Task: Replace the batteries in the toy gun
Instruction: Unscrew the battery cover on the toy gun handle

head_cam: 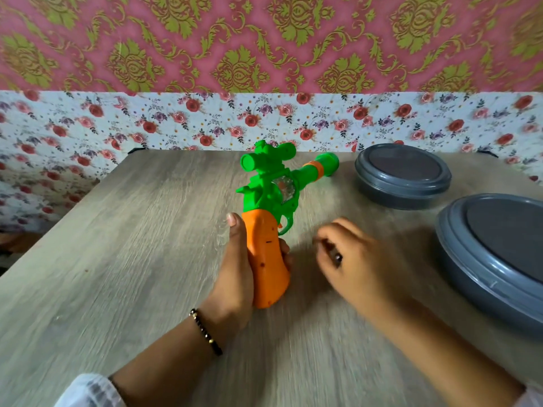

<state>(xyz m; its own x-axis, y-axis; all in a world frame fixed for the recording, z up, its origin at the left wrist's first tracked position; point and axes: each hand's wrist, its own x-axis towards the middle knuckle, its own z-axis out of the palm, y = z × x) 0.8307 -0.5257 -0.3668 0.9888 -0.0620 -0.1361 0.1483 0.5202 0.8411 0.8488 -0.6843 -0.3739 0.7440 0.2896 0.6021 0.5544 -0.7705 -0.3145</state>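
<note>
One green plastic toy gun with an orange grip (269,224) stands on the wood-grain table (117,259), muzzle away, steadied by the left hand (235,277) wrapped round its handle. Right of that hold, the blurred right hand (349,257) hovers, perhaps pinching something small. Beyond sit two grey lidded round containers (402,177).

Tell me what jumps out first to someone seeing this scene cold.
The bright green and orange toy gun at the middle of the wooden table grabs the eye; the left hand grips its orange handle. To its right, the right hand hovers blurred, fingers curled, with something small and dark at its fingers that I cannot identify. Two round grey lidded containers sit at the table's right side.
</note>
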